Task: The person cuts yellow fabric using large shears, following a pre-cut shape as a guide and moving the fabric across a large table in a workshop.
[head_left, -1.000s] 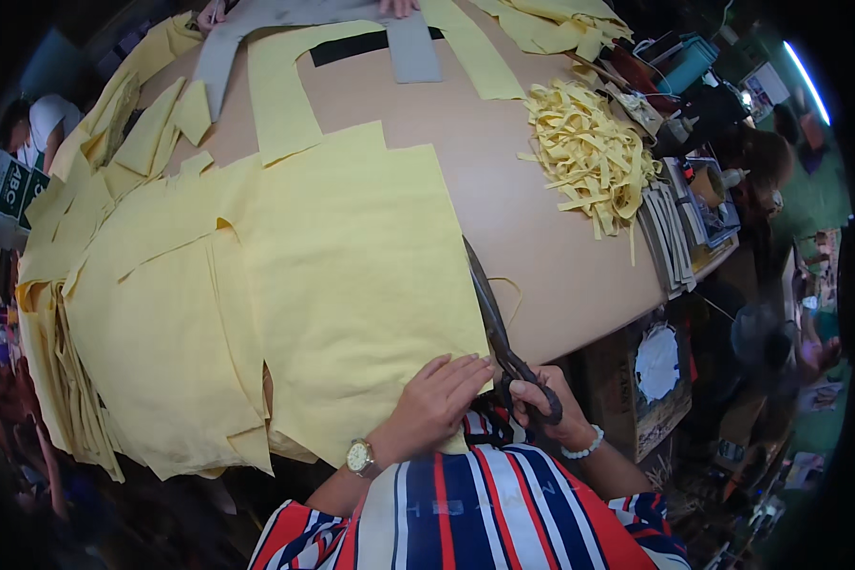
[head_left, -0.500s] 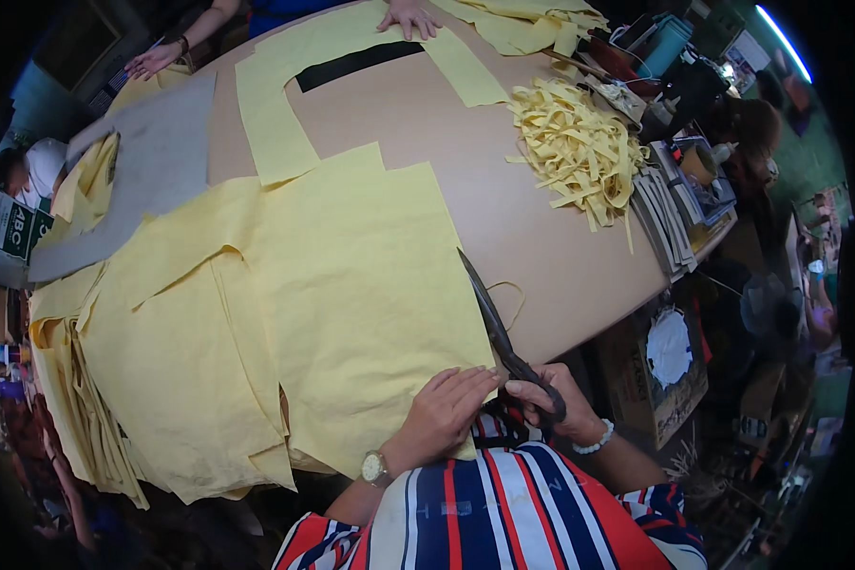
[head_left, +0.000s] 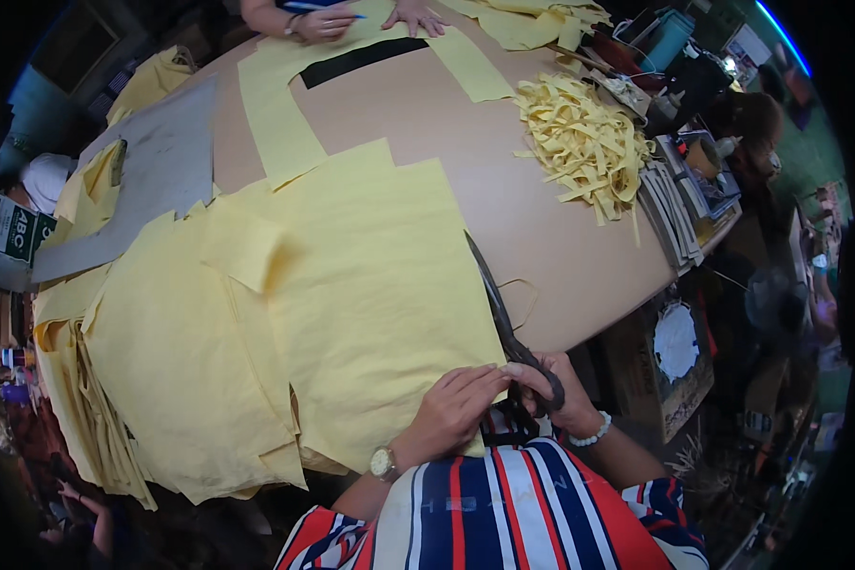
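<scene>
Grey sheet (head_left: pixel 161 166) now in view, right hand (head_left: pixel 560 394) grip closed on scissors (head_left: pixel 503 313), left hand (head_left: pixel 451 408) flat on yellow fabric (head_left: pixel 370 294)

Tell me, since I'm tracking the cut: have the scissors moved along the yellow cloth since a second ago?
No. The scissors lie along the yellow cloth's right edge as before, tip at the same spot; only the camera shifted.

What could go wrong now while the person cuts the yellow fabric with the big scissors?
The left hand presses the yellow fabric stack very near the scissors, so its fingers might be nicked. The stack also hangs over the table edge, so layers may slip and the cut may wander.
</scene>
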Demonstrator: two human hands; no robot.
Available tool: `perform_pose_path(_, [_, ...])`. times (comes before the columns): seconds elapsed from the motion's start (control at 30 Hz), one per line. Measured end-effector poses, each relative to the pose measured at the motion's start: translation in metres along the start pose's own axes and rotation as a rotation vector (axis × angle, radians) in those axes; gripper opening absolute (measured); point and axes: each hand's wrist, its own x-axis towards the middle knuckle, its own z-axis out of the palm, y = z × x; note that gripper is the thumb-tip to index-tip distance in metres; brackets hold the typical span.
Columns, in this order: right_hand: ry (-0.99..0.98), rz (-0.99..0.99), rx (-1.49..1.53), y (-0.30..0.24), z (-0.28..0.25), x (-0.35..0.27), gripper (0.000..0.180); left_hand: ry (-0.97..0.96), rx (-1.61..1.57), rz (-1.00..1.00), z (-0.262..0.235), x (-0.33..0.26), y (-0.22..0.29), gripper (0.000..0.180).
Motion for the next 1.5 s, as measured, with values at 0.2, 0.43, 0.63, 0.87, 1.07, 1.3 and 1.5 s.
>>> perform_pose_path(0.2, [0.019,0.024,-0.053,-0.002,0.003,-0.004,0.031,0.046,-0.048,0.014,0.000,0.005,0.003,0.039])
perform_pose_path(0.43, [0.036,-0.003,-0.016,-0.007,0.007,0.009,0.031,0.038,-0.115,0.005,-0.004,0.004,0.002,0.039])
perform_pose_path(0.63, [0.070,0.022,-0.064,-0.017,0.012,0.011,0.031,0.059,-0.171,0.000,-0.005,0.003,0.000,0.042])
perform_pose_path(0.87, [0.084,0.026,-0.056,-0.016,0.019,0.014,0.033,0.074,-0.258,-0.006,-0.005,-0.006,-0.006,0.042])
perform_pose_path(1.07, [0.097,-0.011,-0.049,-0.023,0.018,0.025,0.033,0.098,-0.347,0.004,-0.005,-0.002,-0.005,0.044])
perform_pose_path(1.3, [0.109,0.021,-0.086,-0.021,0.019,0.022,0.034,0.112,-0.346,-0.002,-0.005,-0.004,-0.005,0.044])
perform_pose_path(1.5, [0.126,0.025,-0.081,-0.025,0.020,0.029,0.034,0.104,-0.350,0.003,-0.006,-0.005,-0.006,0.042])
